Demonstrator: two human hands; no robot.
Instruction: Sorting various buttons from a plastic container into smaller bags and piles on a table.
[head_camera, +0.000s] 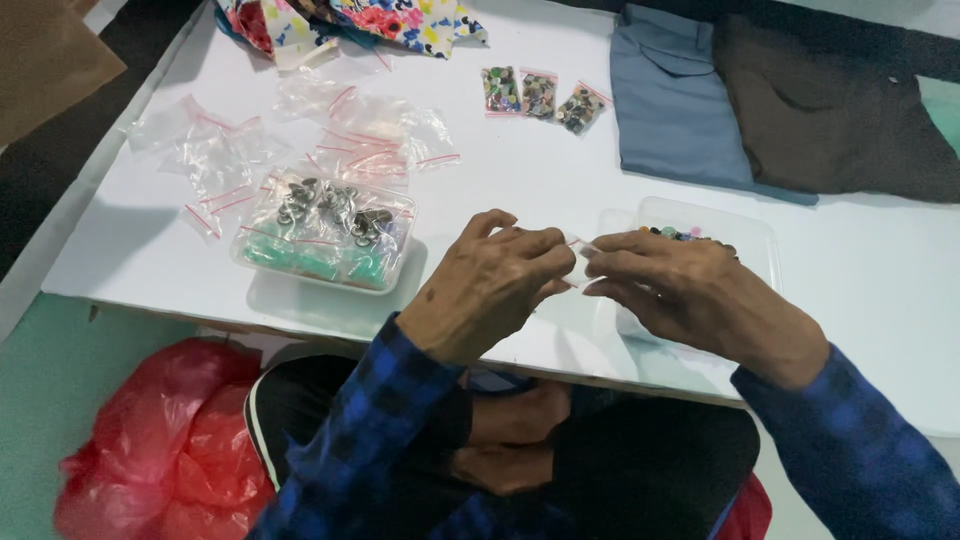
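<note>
Left hand: the left hand (490, 285) is pinching one side of a small clear zip bag (580, 262) between thumb and fingertips, just above the front edge of the white table (880, 260).
Right hand: the right hand (690, 290) is pinching the other side of the same bag, so it hangs stretched between the two hands.
The bag: tiny, see-through, with a red strip at the mouth. I'd guess it's feather-light, floppy and kinda slippery, so grabbing it right at the strip with the fingertips looks like the sane way to hold it. Can't really tell if there's anything inside, the hands cover most of it.
Right tray: a clear plastic tray (745, 225) with small colourful bits sits right behind the right hand.
Left tray: another clear plastic container (330, 240) to the left, holding metal snap-like pieces and bagged greenish stuff.
Empty bags: a loose pile of empty zip bags (300, 140) with red strips behind that container.
Filled bags: three small filled bags (540, 95) of mixed-colour pieces in a row at the back.
Fabric: folded blue cloth (665, 95) and brown cloth (830, 110) at back right, floral fabric (340, 22) at back left.
Floor: a red plastic bag (165, 440) beside the person's knee.
</note>
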